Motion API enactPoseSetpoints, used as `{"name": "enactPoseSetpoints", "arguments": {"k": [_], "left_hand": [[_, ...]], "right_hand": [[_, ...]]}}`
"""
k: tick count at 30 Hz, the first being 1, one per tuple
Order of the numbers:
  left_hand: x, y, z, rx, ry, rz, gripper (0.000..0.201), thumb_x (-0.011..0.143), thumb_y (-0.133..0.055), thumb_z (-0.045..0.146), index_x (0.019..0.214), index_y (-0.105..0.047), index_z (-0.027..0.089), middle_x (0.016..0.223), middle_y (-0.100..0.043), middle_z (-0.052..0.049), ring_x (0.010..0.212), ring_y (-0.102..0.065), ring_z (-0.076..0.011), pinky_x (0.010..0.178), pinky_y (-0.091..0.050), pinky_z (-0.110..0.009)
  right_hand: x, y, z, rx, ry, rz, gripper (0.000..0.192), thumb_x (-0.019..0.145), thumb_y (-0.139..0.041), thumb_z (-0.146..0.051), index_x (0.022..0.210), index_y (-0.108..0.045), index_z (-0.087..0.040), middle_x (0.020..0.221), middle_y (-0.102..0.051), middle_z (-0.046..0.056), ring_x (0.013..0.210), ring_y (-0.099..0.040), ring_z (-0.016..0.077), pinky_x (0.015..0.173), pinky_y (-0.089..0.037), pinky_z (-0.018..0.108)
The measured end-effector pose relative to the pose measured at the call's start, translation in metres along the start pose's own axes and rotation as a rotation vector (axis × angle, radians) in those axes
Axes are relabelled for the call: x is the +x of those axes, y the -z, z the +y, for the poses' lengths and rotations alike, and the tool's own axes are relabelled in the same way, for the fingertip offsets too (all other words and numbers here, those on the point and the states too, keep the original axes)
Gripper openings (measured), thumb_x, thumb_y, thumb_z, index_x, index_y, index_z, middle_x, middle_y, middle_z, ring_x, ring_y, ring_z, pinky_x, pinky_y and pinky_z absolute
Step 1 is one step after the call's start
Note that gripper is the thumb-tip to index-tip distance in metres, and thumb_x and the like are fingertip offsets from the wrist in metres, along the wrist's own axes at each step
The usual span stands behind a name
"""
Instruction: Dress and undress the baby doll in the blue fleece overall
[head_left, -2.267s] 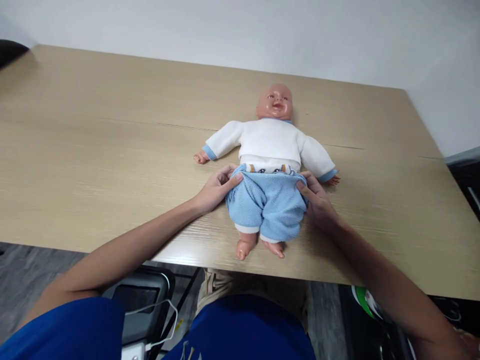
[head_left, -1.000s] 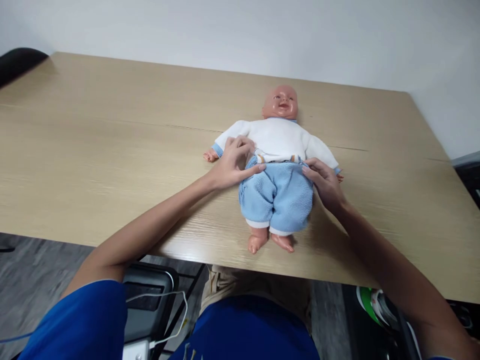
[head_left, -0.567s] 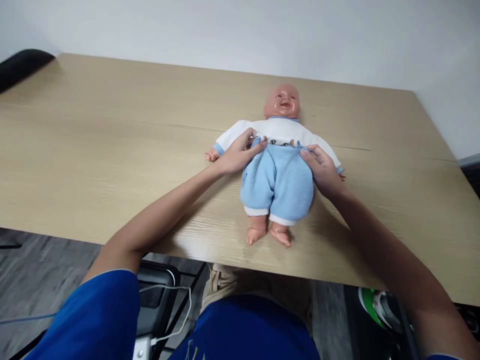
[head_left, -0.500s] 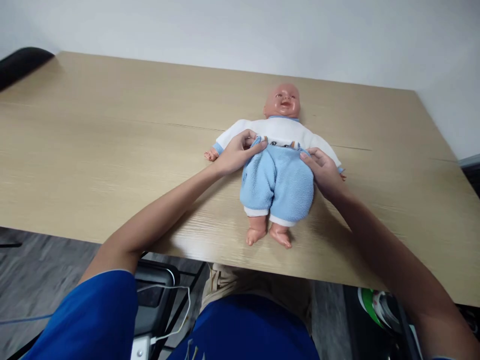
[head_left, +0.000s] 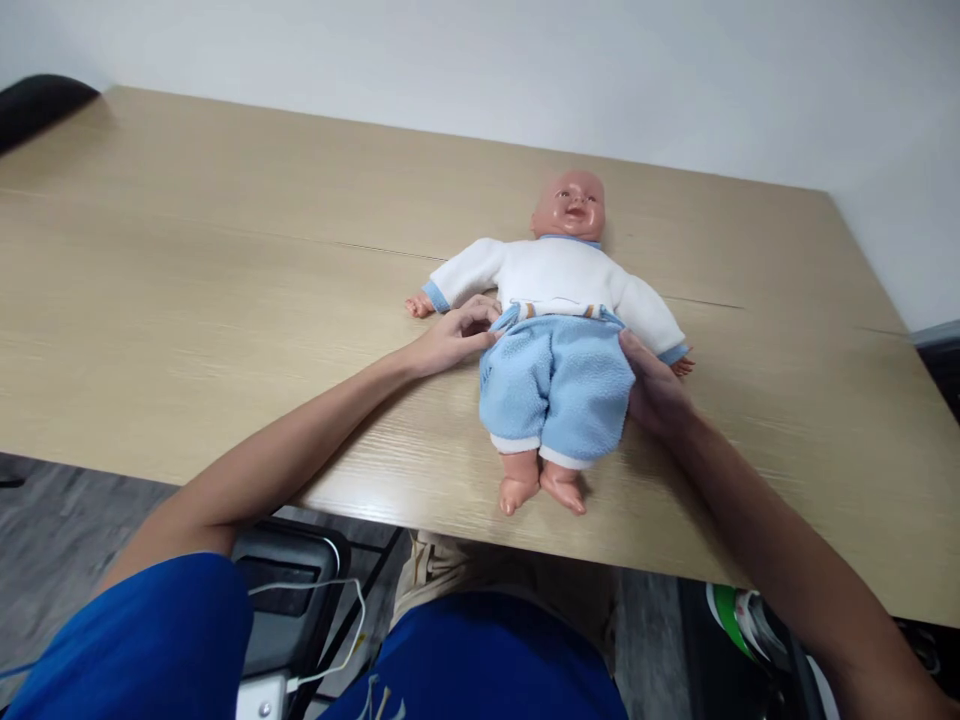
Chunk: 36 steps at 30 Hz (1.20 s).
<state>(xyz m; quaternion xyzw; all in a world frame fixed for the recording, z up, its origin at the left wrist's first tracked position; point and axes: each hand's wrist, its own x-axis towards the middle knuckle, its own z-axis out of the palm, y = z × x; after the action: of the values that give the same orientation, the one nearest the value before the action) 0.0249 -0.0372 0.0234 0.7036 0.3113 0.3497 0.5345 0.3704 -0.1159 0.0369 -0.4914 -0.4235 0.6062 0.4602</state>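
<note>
A baby doll lies on its back on the table, head away from me and bare feet towards me. It has a white top with blue cuffs and light blue fleece pants with white hems. My left hand is closed at the left side of the pants' waist, thumb in front and fingers bent. On the opposite side, my right hand grips the pants at the hip; its thumb lies on the cloth and its other fingers are hidden behind. The waistband is bunched below the top's lower edge.
The wooden table reaches back to a pale wall. Below its front edge at left are a black case and a white cable. Green and white round items stand under the right side.
Both hands have moved down from the front of the waistband to the sides of the pants. The waistband sits lower, and more of the white top shows.
</note>
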Motion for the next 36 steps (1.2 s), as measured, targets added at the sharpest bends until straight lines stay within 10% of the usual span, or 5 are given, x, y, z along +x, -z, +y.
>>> {"name": "enactPoseSetpoints", "arguments": {"k": [6,14,19,25,36], "left_hand": [[-0.001,-0.014,-0.007,-0.202,0.098,0.21,0.079,0.093,-0.089,0.099,0.105,-0.059,0.027,0.089,-0.054,0.003,0.079,-0.048,-0.0181,0.075,-0.044,-0.033],[-0.011,0.004,0.0,0.282,-0.06,0.044,0.063,0.099,-0.09,0.083,0.108,-0.073,0.023,0.102,-0.071,-0.005,0.091,-0.061,-0.0237,0.082,-0.048,-0.038],[-0.009,-0.012,-0.004,-0.137,0.062,0.203,0.072,0.095,-0.094,0.091,0.106,-0.064,0.026,0.095,-0.067,-0.001,0.089,-0.062,-0.0212,0.084,-0.051,-0.037],[-0.003,-0.019,-0.008,-0.396,0.147,0.256,0.074,0.084,-0.105,0.086,0.11,-0.066,0.029,0.101,-0.076,-0.003,0.094,-0.072,-0.0248,0.089,-0.06,-0.041],[0.014,-0.005,0.028,0.121,-0.274,0.261,0.064,0.102,-0.088,0.089,0.101,-0.074,0.027,0.114,-0.073,-0.009,0.115,-0.069,-0.0308,0.11,-0.057,-0.05]], "right_hand": [[0.002,0.019,-0.006,-0.106,0.013,-0.01,0.051,0.086,-0.106,-0.069,0.102,-0.073,-0.033,0.087,-0.07,-0.003,0.075,-0.062,0.0225,0.066,-0.056,0.036],[-0.007,0.018,0.008,-0.266,0.163,0.149,0.051,0.095,-0.095,-0.079,0.097,-0.07,-0.035,0.092,-0.073,0.002,0.09,-0.072,0.0305,0.082,-0.066,0.047],[-0.007,0.004,0.013,-0.026,0.096,0.149,0.054,0.093,-0.097,-0.078,0.11,-0.066,-0.037,0.112,-0.085,0.004,0.112,-0.082,0.0363,0.093,-0.071,0.051],[0.002,0.009,0.008,-0.011,0.146,0.186,0.054,0.089,-0.1,-0.073,0.105,-0.067,-0.034,0.092,-0.067,-0.002,0.083,-0.064,0.0253,0.075,-0.06,0.04],[-0.01,-0.003,-0.04,-0.495,0.487,0.077,0.034,0.106,-0.091,-0.058,0.096,-0.074,-0.03,0.087,-0.058,0.001,0.082,-0.054,0.0241,0.076,-0.049,0.04]]}}
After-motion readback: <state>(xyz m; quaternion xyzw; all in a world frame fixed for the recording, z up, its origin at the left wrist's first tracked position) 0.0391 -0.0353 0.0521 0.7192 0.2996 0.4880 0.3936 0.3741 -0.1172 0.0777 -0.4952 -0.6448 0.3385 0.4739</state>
